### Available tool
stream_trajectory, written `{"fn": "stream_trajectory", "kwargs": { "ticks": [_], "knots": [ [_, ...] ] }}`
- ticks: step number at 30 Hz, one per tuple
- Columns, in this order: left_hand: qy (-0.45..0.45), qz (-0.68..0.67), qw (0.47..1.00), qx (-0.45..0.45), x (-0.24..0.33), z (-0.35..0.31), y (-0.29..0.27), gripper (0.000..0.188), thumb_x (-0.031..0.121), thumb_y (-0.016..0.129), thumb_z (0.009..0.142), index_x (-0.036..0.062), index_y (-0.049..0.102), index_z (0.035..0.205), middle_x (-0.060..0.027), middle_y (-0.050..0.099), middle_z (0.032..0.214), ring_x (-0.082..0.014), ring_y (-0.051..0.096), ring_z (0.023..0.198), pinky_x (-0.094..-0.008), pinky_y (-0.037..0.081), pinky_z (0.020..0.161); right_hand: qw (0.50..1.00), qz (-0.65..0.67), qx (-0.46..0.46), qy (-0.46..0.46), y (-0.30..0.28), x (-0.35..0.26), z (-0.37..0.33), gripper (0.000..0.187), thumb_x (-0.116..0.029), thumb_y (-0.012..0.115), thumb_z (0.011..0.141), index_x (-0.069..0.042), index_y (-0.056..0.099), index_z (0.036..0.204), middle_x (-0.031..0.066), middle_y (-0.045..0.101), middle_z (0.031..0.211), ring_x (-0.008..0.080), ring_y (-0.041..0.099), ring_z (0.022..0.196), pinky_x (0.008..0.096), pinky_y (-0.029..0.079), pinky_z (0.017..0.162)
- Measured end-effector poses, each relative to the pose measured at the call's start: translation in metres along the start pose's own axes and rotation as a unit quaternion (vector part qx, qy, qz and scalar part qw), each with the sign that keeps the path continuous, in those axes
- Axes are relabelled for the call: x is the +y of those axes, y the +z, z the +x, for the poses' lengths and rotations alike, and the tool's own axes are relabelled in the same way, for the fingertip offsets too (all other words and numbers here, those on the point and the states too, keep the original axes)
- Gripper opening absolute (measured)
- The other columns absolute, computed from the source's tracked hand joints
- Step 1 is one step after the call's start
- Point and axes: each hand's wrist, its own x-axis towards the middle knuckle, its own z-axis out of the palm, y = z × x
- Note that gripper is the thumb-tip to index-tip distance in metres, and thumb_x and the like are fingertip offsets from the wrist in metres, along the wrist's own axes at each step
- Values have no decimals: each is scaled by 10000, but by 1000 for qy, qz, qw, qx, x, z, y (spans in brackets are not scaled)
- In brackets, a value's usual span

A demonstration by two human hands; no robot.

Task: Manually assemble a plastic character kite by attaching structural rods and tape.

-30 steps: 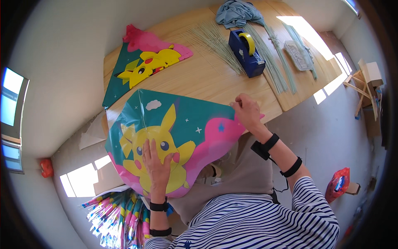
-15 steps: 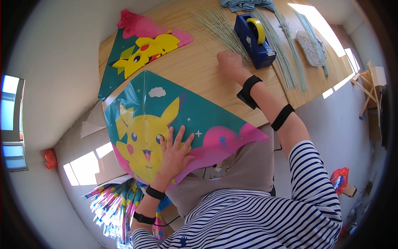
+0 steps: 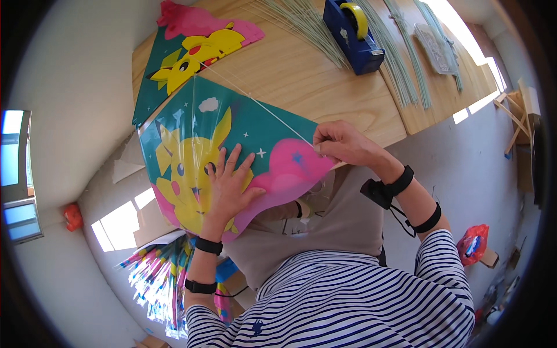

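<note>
A printed kite sail, green and pink with a yellow cartoon figure, lies over the table's near edge and partly over my lap. My left hand rests flat on it, fingers spread, covering part of the figure. At the sail's right corner my right hand pinches the end of a thin pale rod. From there the rod slants up and left, along the sail's upper edge, with its far end beyond the top corner. Whether those fingers also grip the sail cannot be made out.
Another stack of printed sails lies at the table's far left. Several loose thin rods, a blue tape dispenser and a clear plastic box are at the back. Bundled colourful sails hang low at left.
My right hand has come from the rods beside the tape dispenser to the sail's right corner, bringing one rod. My left hand stays flat on the sail.
</note>
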Motion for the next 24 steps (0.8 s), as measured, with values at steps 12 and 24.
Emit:
{"fn": "stream_trajectory", "kwargs": {
  "ticks": [12, 24],
  "knots": [
    [52, -48, 997, 33, 32, 5, -3, 680, 369, 788, 780, 130, 567, 1377, -84, 415, 1539, -395, 295, 1448, -571, 220, 1166, 996, -81, 25, 0, 3, 32, -24, 105, -83, 610, 882, 4, 573, 836, 23, 552, 701, 100, 522, 609, 286, 435, 549],
    [-255, -11, 941, 222, -222, 21, -4, 621, 217, 748, 828, -15, 529, 1360, -233, 499, 1430, -413, 427, 1357, -466, 355, 1125, 959, -254, 82, -96, 5, 60, -12, 68, -52, 601, 819, 14, 586, 815, 164, 607, 735, 313, 573, 663, 370, 452, 599]
  ]
}}
